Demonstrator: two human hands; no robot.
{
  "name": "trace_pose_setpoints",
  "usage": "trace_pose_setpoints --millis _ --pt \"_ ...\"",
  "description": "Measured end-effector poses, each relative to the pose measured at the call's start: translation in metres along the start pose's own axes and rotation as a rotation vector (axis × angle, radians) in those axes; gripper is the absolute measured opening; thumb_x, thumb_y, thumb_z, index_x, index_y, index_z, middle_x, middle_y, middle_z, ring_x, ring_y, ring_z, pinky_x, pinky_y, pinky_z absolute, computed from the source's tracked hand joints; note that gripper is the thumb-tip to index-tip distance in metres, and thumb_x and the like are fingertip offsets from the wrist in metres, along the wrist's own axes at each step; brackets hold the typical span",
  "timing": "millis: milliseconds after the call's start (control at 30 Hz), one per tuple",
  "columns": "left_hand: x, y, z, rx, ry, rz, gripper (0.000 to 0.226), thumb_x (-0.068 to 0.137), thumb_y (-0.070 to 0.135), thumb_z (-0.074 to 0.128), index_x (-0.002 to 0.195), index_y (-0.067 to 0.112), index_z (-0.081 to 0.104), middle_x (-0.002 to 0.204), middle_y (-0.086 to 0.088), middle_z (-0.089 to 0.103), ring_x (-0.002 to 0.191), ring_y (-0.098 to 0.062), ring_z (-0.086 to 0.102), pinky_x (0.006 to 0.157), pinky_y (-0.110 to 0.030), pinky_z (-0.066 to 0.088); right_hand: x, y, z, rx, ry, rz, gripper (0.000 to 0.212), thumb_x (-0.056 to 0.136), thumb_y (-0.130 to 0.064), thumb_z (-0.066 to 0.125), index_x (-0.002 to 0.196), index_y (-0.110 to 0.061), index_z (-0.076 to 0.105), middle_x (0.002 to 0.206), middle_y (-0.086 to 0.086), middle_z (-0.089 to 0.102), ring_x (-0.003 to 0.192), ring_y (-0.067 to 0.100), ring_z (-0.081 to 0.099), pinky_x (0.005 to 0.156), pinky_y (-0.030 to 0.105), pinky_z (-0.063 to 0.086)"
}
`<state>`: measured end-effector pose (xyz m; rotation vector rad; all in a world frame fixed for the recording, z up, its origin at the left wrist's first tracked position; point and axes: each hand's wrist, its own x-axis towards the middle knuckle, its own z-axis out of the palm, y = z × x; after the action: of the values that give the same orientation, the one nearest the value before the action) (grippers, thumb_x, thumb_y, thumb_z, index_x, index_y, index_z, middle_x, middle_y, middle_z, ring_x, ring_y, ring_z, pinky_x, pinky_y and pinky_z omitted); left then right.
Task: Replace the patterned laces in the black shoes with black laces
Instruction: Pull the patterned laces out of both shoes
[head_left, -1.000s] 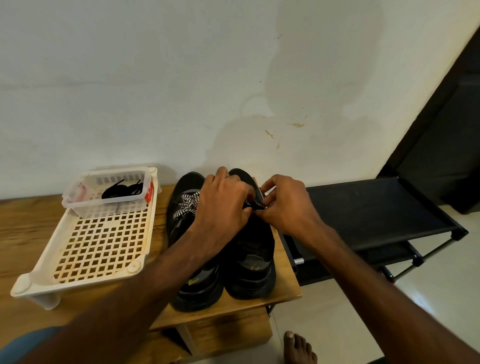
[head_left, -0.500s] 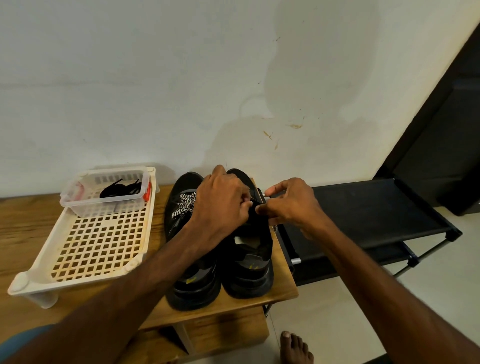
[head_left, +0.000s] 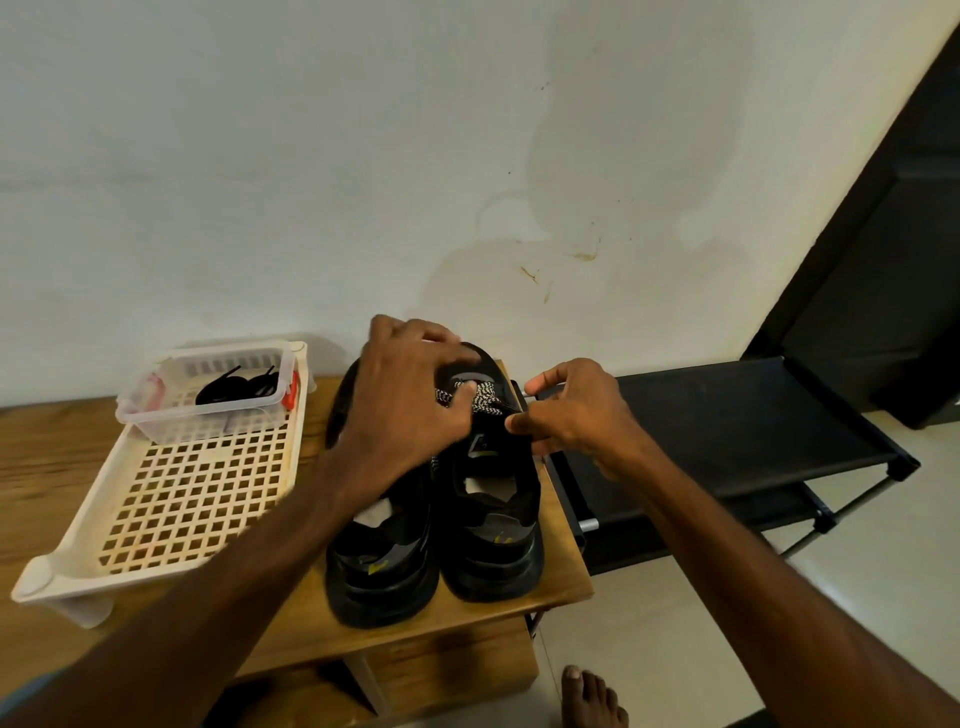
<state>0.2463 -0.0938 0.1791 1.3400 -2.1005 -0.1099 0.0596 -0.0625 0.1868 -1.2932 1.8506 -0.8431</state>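
The left hand (head_left: 408, 400) curls over the front of one black shoe (head_left: 491, 525) and holds it, its thumb pressing on the patterned lace (head_left: 480, 397); the right hand (head_left: 576, 415), just beside it, pinches the lace's dark tip between thumb and finger; the second shoe (head_left: 382, 566) sits under the left wrist, touching the first; both stand on the wooden worktop (head_left: 47, 467); well to the left of the left hand, black laces (head_left: 236, 387) lie in a clear box (head_left: 156, 418) on a white tray (head_left: 67, 551); a black rack (head_left: 727, 415) stands to the right of the right hand.
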Motion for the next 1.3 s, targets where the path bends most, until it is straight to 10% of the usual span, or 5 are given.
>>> trace_pose_setpoints --millis 333,733,867,1067,1300 --pt "0.003 0.018 0.023 0.140 -0.117 0.118 0.011 0.079 0.034 0.082 0.089 0.029 0.082 0.149 0.011 0.045 0.139 -0.019 0.023 0.107 -0.034 0.025 0.001 0.000 0.003 -0.097 0.034 -0.025 0.032 0.078 -0.011 0.087 0.087 -0.025 0.059 0.096 0.010 0.072 0.074 0.021 0.076 0.072 0.042 0.065" --pt "0.013 -0.024 -0.017 -0.132 0.269 -0.339 0.012 0.075 0.042 0.085 0.083 0.033 0.080 0.130 0.016 0.061 0.129 -0.019 0.037 0.095 -0.039 0.029 -0.002 -0.005 0.004 -0.108 0.035 -0.011 0.034 0.076 -0.011 0.088 0.083 -0.026 0.058 0.087 0.008 0.074 0.069 0.021 0.077 0.077 0.043 0.064" --pt "0.006 -0.013 -0.007 -0.094 0.153 -0.145 0.039 0.075 0.042 0.085 0.112 0.032 0.076 0.146 0.009 0.049 0.135 -0.020 0.031 0.106 -0.041 0.029 -0.003 -0.004 0.002 -0.109 0.031 -0.015 0.034 0.077 -0.010 0.087 0.081 -0.026 0.058 0.091 0.010 0.074 0.073 0.021 0.077 0.073 0.042 0.065" --pt "0.000 0.021 0.021 0.224 -0.165 0.129 0.021 0.082 0.041 0.077 0.100 0.031 0.080 0.160 0.008 0.032 0.144 -0.021 0.015 0.110 -0.040 0.020 -0.003 -0.001 0.003 -0.136 0.053 -0.039 0.034 0.078 -0.012 0.087 0.087 -0.027 0.059 0.090 0.009 0.074 0.069 0.019 0.076 0.071 0.041 0.065" --pt "0.002 0.016 0.025 0.082 -0.114 0.113 0.011 0.076 0.039 0.084 0.085 0.033 0.082 0.146 0.014 0.047 0.137 -0.017 0.024 0.106 -0.039 0.022 -0.004 0.001 0.004 -0.180 0.070 -0.053 0.029 0.080 -0.013 0.085 0.086 -0.028 0.061 0.091 0.008 0.074 0.067 0.019 0.076 0.072 0.041 0.065"
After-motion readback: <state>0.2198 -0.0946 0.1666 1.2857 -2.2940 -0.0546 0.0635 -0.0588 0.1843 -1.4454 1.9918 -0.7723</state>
